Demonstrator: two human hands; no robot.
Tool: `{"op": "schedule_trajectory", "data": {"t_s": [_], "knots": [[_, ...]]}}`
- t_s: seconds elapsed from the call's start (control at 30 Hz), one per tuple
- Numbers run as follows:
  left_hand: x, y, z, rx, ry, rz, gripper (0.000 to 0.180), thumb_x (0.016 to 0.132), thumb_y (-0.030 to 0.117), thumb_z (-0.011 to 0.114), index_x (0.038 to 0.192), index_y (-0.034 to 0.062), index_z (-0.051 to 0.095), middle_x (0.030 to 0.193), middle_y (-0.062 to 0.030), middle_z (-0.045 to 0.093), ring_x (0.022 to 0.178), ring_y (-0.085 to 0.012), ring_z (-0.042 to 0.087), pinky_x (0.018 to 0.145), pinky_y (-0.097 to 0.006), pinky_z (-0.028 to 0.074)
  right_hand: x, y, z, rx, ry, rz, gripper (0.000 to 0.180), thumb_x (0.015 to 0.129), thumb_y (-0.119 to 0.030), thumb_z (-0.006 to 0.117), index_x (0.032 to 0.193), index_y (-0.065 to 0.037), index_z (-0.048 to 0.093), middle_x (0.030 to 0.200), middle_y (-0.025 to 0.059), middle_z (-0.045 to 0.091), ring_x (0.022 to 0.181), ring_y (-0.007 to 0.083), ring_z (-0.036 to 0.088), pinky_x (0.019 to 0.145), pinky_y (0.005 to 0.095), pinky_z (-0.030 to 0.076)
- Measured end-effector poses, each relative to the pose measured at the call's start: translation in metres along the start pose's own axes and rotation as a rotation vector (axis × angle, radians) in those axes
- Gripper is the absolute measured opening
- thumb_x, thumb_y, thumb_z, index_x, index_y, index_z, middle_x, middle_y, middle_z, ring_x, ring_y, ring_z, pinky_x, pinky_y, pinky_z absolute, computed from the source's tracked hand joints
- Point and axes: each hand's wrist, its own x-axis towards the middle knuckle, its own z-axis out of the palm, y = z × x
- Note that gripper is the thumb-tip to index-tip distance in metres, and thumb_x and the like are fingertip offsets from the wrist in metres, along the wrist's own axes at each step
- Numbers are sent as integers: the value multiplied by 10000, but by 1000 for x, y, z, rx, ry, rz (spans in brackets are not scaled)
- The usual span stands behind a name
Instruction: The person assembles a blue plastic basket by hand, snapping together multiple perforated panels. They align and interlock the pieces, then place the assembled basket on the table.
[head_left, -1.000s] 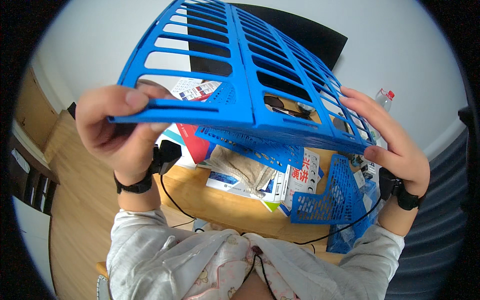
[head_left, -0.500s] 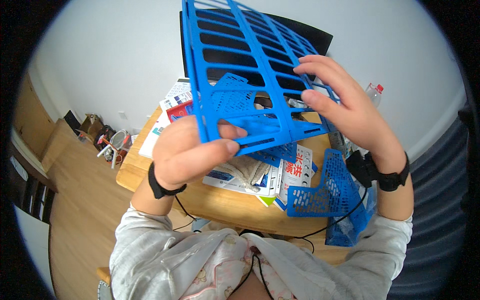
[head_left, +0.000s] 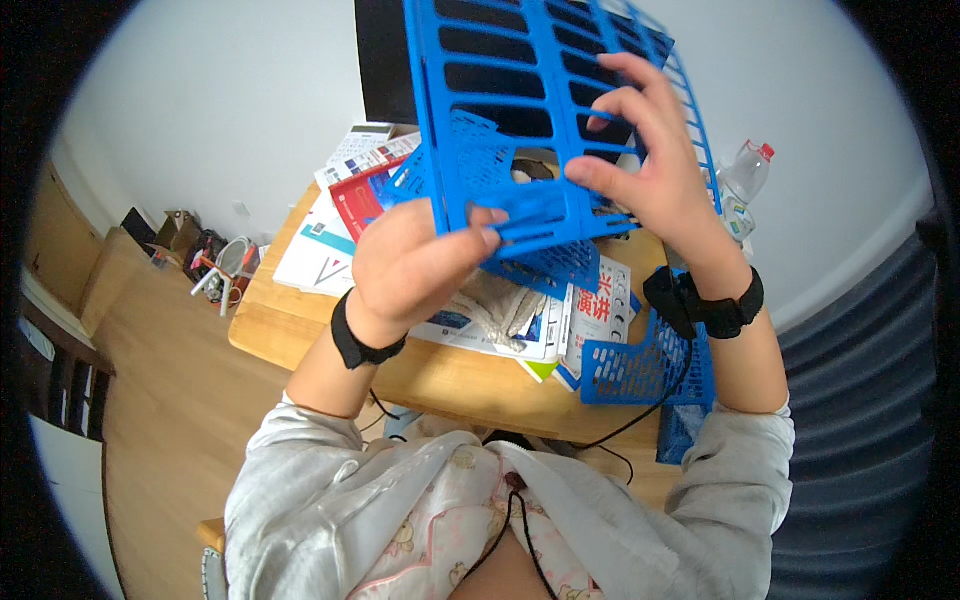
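A blue slatted plastic frame [head_left: 561, 125] is held up over the table, tilted, with its top reaching the upper edge of the view. My left hand [head_left: 408, 262] pinches its lower left corner between thumb and fingers. At the frame's right part is my right hand [head_left: 652, 170], thumb and fingers spread and curved against the slats; whether the fingertips press on them I cannot tell. Beneath lie perforated blue plastic pieces, one [head_left: 468, 165] behind the frame and another [head_left: 640, 372] at the table's right front edge.
Books and papers [head_left: 330, 245] cover much of the wooden table [head_left: 290, 325], with a beige cloth [head_left: 498, 312] among them. Behind stands a black monitor [head_left: 385, 70]. A clear bottle with a red cap [head_left: 748, 175] is at the right. A black cable [head_left: 640, 415] runs from my right wristband.
The frame has shifted right and slightly up, turning so slats on its right side show. My left hand moved right with it; my right hand moved left and up along the slats.
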Motion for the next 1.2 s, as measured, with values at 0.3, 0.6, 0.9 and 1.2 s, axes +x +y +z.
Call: {"op": "schedule_trajectory", "data": {"t_s": [0.3, 0.6, 0.9, 1.2], "knots": [[-15, -10, 16, -160, 234, -163, 335, 657, -102, 645, 940, 53, 556, 878, -111, 643, 780, -232, 626, 666, -280, 501, -8, -15, -2, -198, -19, -14, 294, 729, -348, 679, 827, -81, 607, 1078, 101, 550, 990, 243, 472, 823, 354, 367], [-9, -4, 20, -38, 13, -94, 362, 598, -106, 620, 921, 46, 563, 864, -100, 643, 752, -248, 617, 629, -289, 482, -18, -5, 24, 274, 69, 253, 349, 742, -365, 668, 729, -28, 577, 748, 82, 544, 647, 220, 494, 584, 310, 377], [-18, -7, 38, -198, 389, -216, 547, 656, -29, 727, 1135, 8, 466, 1066, -157, 572, 846, -189, 620, 753, -266, 504, -16, 7, 13, 121, 111, 119, 353, 811, -357, 609, 767, -30, 486, 784, 46, 405, 705, 146, 415, 629, 245, 344], [-20, -8, 17, -150, 111, -526, 199, 654, 28, 699, 838, 25, 625, 835, -69, 647, 775, -197, 595, 702, -285, 453, 11, -5, 7, -12, 49, 67, 459, 737, -463, 639, 646, -69, 423, 757, 59, 348, 720, 170, 307, 659, 300, 263]]}}
